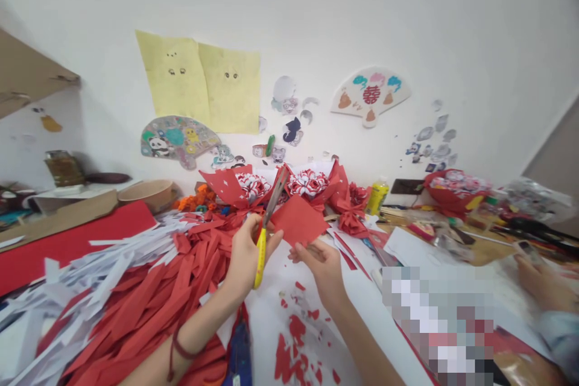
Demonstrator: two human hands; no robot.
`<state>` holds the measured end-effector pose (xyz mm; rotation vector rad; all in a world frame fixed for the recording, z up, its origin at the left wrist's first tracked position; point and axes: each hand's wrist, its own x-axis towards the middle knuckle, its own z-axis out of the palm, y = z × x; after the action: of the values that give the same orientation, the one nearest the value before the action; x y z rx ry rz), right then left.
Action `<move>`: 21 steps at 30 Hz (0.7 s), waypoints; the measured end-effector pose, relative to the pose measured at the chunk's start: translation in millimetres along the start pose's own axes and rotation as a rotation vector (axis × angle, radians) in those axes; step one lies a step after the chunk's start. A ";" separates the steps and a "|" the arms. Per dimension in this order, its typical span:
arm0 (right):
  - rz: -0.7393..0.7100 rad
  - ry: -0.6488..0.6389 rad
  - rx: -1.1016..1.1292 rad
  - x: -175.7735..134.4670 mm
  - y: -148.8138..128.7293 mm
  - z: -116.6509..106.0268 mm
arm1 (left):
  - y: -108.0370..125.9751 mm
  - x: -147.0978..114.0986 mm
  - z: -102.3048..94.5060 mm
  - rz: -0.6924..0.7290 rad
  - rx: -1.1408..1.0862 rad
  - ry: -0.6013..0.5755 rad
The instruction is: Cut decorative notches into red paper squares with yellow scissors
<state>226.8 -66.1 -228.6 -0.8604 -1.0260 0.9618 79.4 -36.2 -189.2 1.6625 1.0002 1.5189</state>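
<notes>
My left hand (246, 250) is closed around a pair of scissors (261, 256) with yellow handles. The metal blades point up and away, and I cannot tell how far apart they are. Beside the blades, a square of red paper (300, 220) is pinched at its lower edge by my right hand (322, 262). The thumb of my left hand lies close to the paper's left corner. Below my hands, red paper scraps (296, 344) are scattered on a white sheet (357, 307).
Red paper strips (167, 289) and white strips (108, 265) pile up on the left. Paper-flower bouquets (307, 184) and a yellow bottle (377, 196) stand along the wall. A blue tool (240, 350) lies near the front. Another person's hand (543, 280) holds something at right.
</notes>
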 end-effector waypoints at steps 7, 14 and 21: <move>0.011 0.013 0.144 4.0 3.7 -9.2 | 12.4 5.5 13.8 -0.014 0.018 0.019; -0.036 0.057 0.089 0.2 7.8 -5.1 | 13.9 5.8 15.2 -0.008 0.097 0.010; -0.139 0.277 -0.026 7.8 -0.7 -24.4 | 33.8 32.1 -14.1 0.278 0.720 -0.214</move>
<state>251.8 -62.2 -232.7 -0.9033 -0.8488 0.6917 69.7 -24.9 -142.9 2.4897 1.3310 1.1606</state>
